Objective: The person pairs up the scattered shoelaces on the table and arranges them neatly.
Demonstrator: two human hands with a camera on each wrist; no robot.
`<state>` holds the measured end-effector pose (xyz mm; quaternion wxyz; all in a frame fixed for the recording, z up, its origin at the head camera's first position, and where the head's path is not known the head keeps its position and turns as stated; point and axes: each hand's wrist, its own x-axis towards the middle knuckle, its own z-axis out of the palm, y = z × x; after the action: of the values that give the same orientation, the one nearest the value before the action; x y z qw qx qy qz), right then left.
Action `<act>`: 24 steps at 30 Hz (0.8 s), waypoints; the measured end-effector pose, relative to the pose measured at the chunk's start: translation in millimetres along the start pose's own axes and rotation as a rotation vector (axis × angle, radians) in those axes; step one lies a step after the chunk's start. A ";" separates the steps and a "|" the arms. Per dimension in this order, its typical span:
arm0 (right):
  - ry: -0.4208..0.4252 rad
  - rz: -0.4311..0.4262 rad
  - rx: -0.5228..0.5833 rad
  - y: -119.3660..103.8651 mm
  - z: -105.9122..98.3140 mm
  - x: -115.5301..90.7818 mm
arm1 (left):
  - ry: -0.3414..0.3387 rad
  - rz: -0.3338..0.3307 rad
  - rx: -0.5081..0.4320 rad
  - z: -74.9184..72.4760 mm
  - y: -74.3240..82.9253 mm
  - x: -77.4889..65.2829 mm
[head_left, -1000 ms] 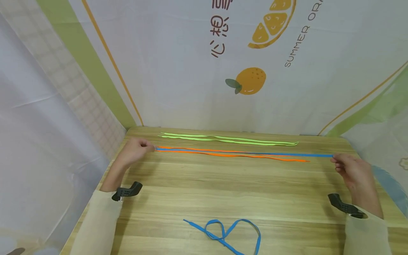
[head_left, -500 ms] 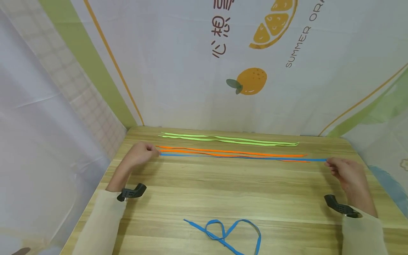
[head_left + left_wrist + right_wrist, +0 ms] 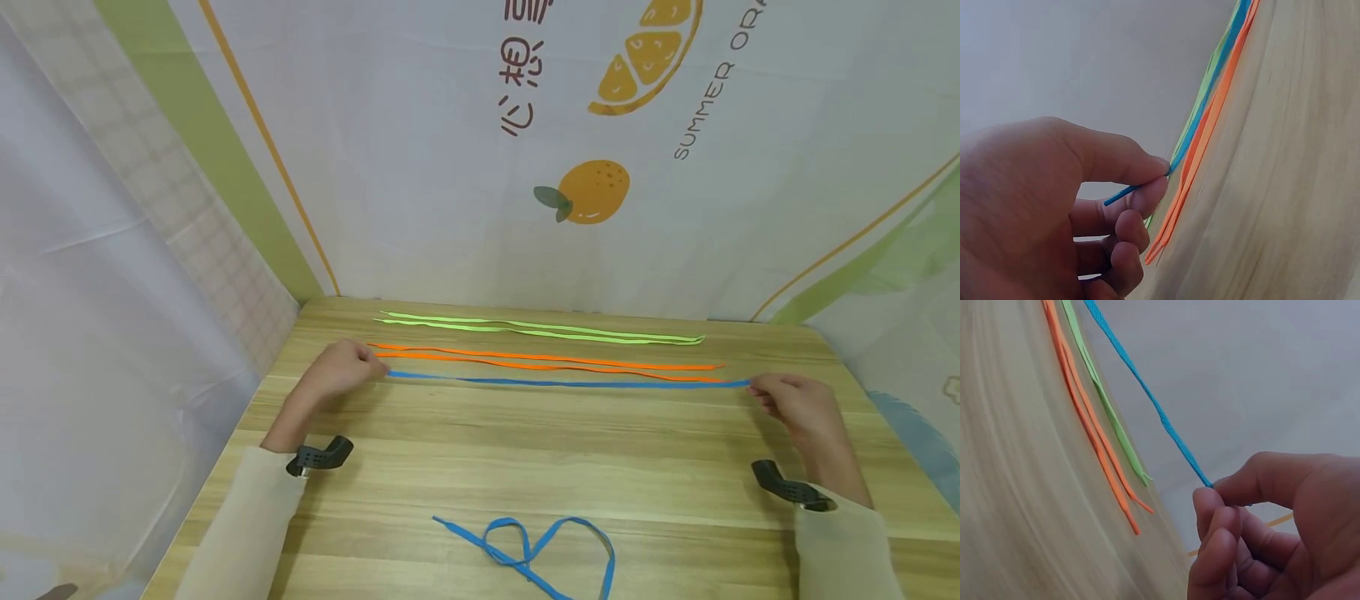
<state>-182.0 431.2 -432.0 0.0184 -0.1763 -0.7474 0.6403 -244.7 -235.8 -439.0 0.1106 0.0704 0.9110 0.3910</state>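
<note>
A blue shoelace (image 3: 562, 383) stretches nearly straight between both hands, just in front of the orange laces in the head view. My left hand (image 3: 347, 367) pinches one end between thumb and forefinger; in the left wrist view the blue tip (image 3: 1117, 196) sticks out past the fingers. The other end is pinched by my right hand (image 3: 798, 407), its remaining fingers curled in. Behind the blue lace lie two orange lengths of shoelace (image 3: 525, 365), side by side across the table. Farther back is a light green shoelace pair (image 3: 555, 333), parallel to them.
Near the front of the wooden table (image 3: 450, 450) a second blue shoelace (image 3: 525, 550) lies in loose loops, running off the bottom of the view. A printed curtain (image 3: 420, 208) hangs right behind the table's back edge. More cloth (image 3: 97, 333) hangs on the left.
Both hands have come toward the front edge and slightly closer together. The blue shoelace has moved from over the orange laces to in front of them. The other laces stay put.
</note>
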 end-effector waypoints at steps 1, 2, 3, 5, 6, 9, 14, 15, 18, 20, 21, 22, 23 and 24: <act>-0.001 0.003 -0.020 0.5 0.4 0.6 | -0.007 -0.002 0.002 0.0 0.5 -0.2; -0.002 0.005 -0.044 0.9 0.6 1.3 | -0.012 -0.007 0.005 0.0 1.1 -0.4; -0.003 0.006 -0.070 1.2 0.8 2.0 | -0.017 -0.012 0.010 -0.1 1.6 -0.8; -0.007 -0.004 -0.142 2.6 1.3 3.2 | -0.027 -0.019 0.025 -0.3 2.6 -1.4; -0.010 -0.012 -0.175 3.2 1.6 3.8 | -0.030 -0.025 0.030 -0.5 3.3 -1.7; -0.016 -0.036 -0.256 5.1 2.9 5.1 | -0.035 -0.030 0.048 -0.8 4.6 -2.9; -0.045 -0.057 -0.316 6.9 5.9 6.3 | -0.047 -0.031 0.056 -0.1 5.1 -3.9; -0.051 -0.058 -0.324 7.3 6.5 6.5 | -0.050 -0.033 0.056 0.1 5.0 -4.0; -0.063 -0.052 -0.346 9.0 7.7 7.6 | -0.054 -0.028 0.061 0.7 4.9 -4.2; -0.070 -0.045 -0.380 10.1 8.1 8.5 | -0.056 -0.027 0.069 0.8 5.2 -4.5; -0.074 -0.043 -0.399 10.8 8.1 9.0 | -0.056 -0.026 0.073 0.8 5.6 -4.6; -0.080 -0.040 -0.423 11.5 7.7 9.6 | -0.056 -0.026 0.078 0.9 5.9 -4.6; -0.088 -0.039 -0.448 12.0 7.4 10.1 | -0.058 -0.028 0.081 0.9 5.9 -4.4; -0.096 -0.037 -0.473 12.2 7.1 10.4 | -0.060 -0.033 0.086 0.8 5.9 -4.1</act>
<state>-190.6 428.9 -447.1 -0.0472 -0.1313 -0.8797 0.4546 -240.3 -232.1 -434.7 0.1409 0.0719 0.9244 0.3471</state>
